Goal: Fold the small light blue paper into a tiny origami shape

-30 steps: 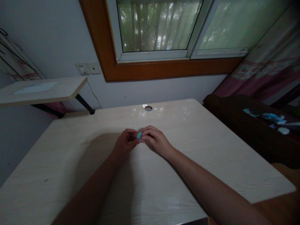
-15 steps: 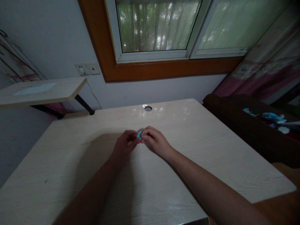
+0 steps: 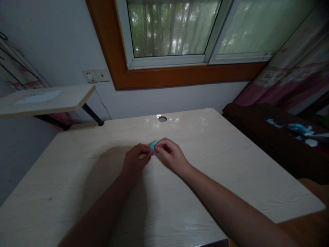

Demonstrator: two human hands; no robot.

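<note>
A small turquoise piece of folded paper [image 3: 155, 144] is pinched between both my hands over the middle of a pale wooden desk [image 3: 77, 178]. My left hand [image 3: 135, 159] has its thumb and forefinger closed on the piece's left end, with the other fingers curled. On the right end my right hand [image 3: 171, 155] grips it with bent fingers. Most of the turquoise piece is hidden behind my fingertips.
A round cable hole [image 3: 162, 119] is at the desk's far edge. A raised side shelf [image 3: 43, 99] stands at the left, wall sockets [image 3: 96, 75] behind it. A dark wooden bed frame [image 3: 272, 137] lies to the right. A window [image 3: 174, 31] is above.
The turquoise piece has shifted slightly up between my fingertips and shows more of its top. My left hand's fingers have spread a little; both hands stay in the same place.
</note>
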